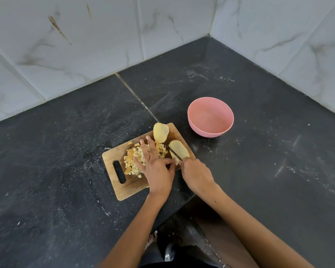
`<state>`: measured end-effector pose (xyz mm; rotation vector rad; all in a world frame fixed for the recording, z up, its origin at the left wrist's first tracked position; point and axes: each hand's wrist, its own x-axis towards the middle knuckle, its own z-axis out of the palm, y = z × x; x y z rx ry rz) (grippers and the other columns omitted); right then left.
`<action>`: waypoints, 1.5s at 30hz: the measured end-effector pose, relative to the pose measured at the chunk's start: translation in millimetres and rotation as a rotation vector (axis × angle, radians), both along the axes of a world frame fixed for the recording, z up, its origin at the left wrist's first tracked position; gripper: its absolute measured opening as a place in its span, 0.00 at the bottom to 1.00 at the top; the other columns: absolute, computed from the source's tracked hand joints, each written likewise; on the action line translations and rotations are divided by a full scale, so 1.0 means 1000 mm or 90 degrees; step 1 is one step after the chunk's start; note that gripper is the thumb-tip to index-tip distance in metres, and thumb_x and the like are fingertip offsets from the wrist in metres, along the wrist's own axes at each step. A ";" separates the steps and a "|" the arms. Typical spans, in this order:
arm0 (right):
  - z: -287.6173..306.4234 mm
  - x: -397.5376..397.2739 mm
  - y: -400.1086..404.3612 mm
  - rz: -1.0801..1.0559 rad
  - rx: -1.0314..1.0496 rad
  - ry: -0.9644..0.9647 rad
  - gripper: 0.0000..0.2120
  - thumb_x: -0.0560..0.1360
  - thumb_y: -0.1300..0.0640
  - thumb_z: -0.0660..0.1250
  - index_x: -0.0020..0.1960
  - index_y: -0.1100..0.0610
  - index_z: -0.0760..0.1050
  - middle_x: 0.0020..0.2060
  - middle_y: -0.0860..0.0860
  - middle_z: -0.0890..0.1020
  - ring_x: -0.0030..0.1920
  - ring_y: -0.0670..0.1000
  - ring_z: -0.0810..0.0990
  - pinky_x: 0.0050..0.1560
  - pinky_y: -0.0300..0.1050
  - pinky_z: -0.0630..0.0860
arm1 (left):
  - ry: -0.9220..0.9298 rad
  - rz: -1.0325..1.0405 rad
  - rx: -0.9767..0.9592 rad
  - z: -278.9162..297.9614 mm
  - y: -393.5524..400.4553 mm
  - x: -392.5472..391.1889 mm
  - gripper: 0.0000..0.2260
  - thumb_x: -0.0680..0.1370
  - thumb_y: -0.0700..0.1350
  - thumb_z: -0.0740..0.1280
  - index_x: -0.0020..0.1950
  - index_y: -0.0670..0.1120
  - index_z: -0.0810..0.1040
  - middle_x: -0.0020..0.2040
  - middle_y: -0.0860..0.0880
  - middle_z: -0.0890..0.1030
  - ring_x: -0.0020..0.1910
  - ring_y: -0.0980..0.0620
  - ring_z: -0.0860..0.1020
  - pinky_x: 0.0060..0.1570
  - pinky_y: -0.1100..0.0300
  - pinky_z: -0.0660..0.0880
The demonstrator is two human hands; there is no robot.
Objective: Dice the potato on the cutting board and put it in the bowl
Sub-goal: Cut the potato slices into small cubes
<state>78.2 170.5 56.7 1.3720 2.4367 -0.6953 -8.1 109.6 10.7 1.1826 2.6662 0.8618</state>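
A dark grey stone desk [259, 151] meets white marbled wall tiles [85, 45] in a corner. On it lies a rectangular wooden cutting board [112, 159] with a slot handle. Well apart, to its far right, stands a round pink plastic bowl [210, 116]. On the board's far end rest 2 pale yellow potato halves [160, 133], with a heap of small diced potato cubes [131, 161] nearer the handle. The left hand [155, 167] lies spread with straight fingers over the cubes. The right hand [196, 175] grips a knife [175, 152] whose blade meets the nearer half.
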 end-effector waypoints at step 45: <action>0.006 0.097 -0.031 -0.202 -0.072 0.073 0.17 0.83 0.49 0.52 0.38 0.55 0.67 0.33 0.49 0.74 0.32 0.48 0.72 0.30 0.41 0.65 | 0.150 -0.757 -0.293 0.046 0.075 -0.077 0.21 0.73 0.50 0.72 0.65 0.51 0.77 0.68 0.52 0.73 0.71 0.53 0.66 0.70 0.56 0.60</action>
